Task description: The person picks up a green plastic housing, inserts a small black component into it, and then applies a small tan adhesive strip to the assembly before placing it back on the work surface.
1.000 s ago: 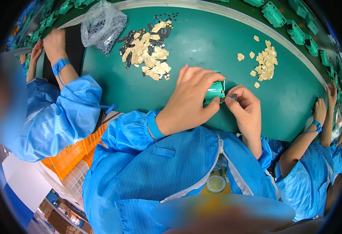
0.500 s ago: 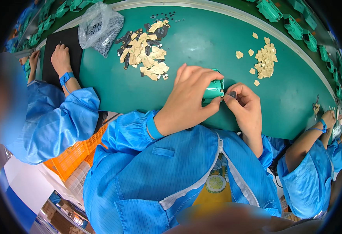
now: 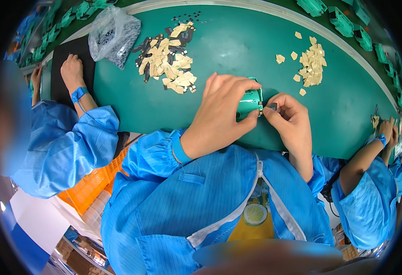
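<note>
My left hand (image 3: 224, 110) is closed round a green plastic housing (image 3: 249, 103), thumb on its near side and fingers over the far side. At the housing's right end, my right hand (image 3: 290, 119) pinches a small dark grey flat piece (image 3: 272, 106) between thumb and fingers. The piece is right beside the housing's edge; whether they touch I cannot tell. Ahead and to the left lies a heap of cream and black flat pieces (image 3: 166, 64). A smaller heap of cream pieces (image 3: 312, 64) sits ahead to the right.
A clear plastic bag of small dark parts (image 3: 114, 39) rests on the green table (image 3: 237, 41) near a black mat (image 3: 72, 48). Small black discs (image 3: 189, 18) lie at the back. Green housings (image 3: 341, 20) line the far side. Co-workers' arms (image 3: 79, 89) are on both sides.
The view has shifted slightly. My hands keep their hold on the housing and the dark piece, with little movement. At right, a co-worker's hands have shifted a little.
</note>
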A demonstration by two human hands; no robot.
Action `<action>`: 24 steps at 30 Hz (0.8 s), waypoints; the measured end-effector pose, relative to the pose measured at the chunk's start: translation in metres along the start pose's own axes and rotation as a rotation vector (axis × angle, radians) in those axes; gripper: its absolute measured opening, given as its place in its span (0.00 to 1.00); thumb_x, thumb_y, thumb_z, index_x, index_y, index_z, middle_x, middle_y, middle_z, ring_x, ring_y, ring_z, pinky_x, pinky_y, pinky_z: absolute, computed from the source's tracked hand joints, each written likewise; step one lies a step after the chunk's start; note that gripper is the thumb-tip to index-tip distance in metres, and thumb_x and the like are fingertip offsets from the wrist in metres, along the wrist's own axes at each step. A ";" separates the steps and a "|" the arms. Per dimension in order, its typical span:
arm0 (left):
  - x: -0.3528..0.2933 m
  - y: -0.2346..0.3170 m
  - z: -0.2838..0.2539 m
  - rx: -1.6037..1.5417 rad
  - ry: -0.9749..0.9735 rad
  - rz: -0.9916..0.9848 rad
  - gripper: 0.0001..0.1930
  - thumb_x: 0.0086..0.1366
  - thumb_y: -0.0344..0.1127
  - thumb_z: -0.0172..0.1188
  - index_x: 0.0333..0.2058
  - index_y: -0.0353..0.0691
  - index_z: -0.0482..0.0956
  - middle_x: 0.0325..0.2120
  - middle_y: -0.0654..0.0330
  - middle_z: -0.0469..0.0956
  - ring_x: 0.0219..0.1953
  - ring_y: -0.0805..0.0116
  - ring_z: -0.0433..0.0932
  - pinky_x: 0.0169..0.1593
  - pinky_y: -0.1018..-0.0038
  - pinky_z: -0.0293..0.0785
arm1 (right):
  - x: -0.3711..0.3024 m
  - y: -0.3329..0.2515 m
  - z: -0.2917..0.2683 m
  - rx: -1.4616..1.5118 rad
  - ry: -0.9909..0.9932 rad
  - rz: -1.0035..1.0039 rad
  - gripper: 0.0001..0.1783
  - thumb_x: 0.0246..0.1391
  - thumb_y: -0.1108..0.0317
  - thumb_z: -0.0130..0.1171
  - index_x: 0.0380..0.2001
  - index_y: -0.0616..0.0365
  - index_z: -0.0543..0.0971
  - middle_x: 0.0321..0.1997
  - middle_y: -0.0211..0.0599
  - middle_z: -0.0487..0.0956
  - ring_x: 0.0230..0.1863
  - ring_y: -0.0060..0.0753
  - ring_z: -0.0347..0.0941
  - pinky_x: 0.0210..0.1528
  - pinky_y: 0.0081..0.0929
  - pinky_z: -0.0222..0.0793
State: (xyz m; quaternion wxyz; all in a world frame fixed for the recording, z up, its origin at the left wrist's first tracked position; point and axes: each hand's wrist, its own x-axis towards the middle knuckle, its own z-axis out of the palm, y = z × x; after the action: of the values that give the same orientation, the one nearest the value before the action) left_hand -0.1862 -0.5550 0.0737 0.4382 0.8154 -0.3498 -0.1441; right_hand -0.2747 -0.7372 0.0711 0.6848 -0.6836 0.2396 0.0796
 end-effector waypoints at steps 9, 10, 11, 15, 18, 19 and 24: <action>0.002 0.002 -0.001 0.035 -0.024 0.005 0.25 0.55 0.30 0.68 0.52 0.41 0.74 0.49 0.55 0.76 0.55 0.53 0.70 0.62 0.59 0.61 | -0.002 -0.006 -0.007 -0.091 -0.008 0.062 0.09 0.54 0.71 0.69 0.29 0.63 0.78 0.25 0.24 0.77 0.30 0.14 0.70 0.34 0.19 0.68; 0.002 0.000 -0.001 0.030 -0.022 0.001 0.25 0.54 0.30 0.68 0.52 0.41 0.74 0.50 0.55 0.76 0.55 0.52 0.70 0.62 0.59 0.61 | 0.000 -0.007 -0.007 -0.093 -0.017 0.093 0.09 0.54 0.71 0.69 0.29 0.63 0.79 0.25 0.25 0.79 0.29 0.14 0.71 0.34 0.19 0.69; 0.001 -0.002 -0.001 0.025 -0.020 -0.004 0.25 0.54 0.30 0.68 0.52 0.41 0.74 0.50 0.54 0.76 0.55 0.52 0.70 0.62 0.58 0.61 | 0.001 -0.007 -0.006 -0.088 -0.014 0.093 0.09 0.54 0.71 0.69 0.29 0.63 0.79 0.25 0.25 0.79 0.29 0.14 0.71 0.34 0.19 0.69; 0.004 0.002 -0.001 0.061 -0.024 0.036 0.28 0.53 0.31 0.71 0.53 0.41 0.73 0.49 0.54 0.76 0.55 0.51 0.69 0.61 0.58 0.63 | 0.000 -0.006 -0.010 -0.111 -0.007 0.089 0.10 0.54 0.69 0.70 0.30 0.65 0.81 0.25 0.30 0.81 0.28 0.16 0.72 0.33 0.20 0.70; 0.005 0.003 -0.002 0.058 -0.034 0.021 0.31 0.50 0.31 0.74 0.54 0.41 0.73 0.50 0.54 0.75 0.55 0.50 0.69 0.59 0.58 0.67 | 0.003 -0.006 -0.011 -0.112 -0.022 0.077 0.11 0.54 0.69 0.70 0.30 0.66 0.81 0.24 0.32 0.81 0.28 0.17 0.73 0.32 0.20 0.70; 0.004 0.000 -0.001 0.055 -0.034 0.026 0.32 0.49 0.31 0.75 0.54 0.41 0.72 0.50 0.53 0.75 0.55 0.50 0.70 0.58 0.59 0.68 | 0.004 -0.007 -0.011 -0.112 -0.032 0.075 0.11 0.55 0.69 0.70 0.30 0.66 0.81 0.24 0.32 0.81 0.28 0.17 0.73 0.32 0.21 0.70; -0.001 0.000 -0.002 0.041 -0.051 0.028 0.36 0.47 0.30 0.77 0.55 0.40 0.70 0.51 0.52 0.73 0.55 0.51 0.71 0.58 0.61 0.70 | 0.001 -0.005 -0.010 -0.043 -0.028 0.074 0.11 0.56 0.68 0.70 0.33 0.67 0.81 0.26 0.33 0.82 0.29 0.18 0.75 0.34 0.21 0.72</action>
State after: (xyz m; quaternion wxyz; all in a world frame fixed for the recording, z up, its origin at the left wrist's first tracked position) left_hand -0.1860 -0.5532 0.0744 0.4145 0.8152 -0.3752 -0.1514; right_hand -0.2741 -0.7476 0.0757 0.6700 -0.6876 0.2531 0.1196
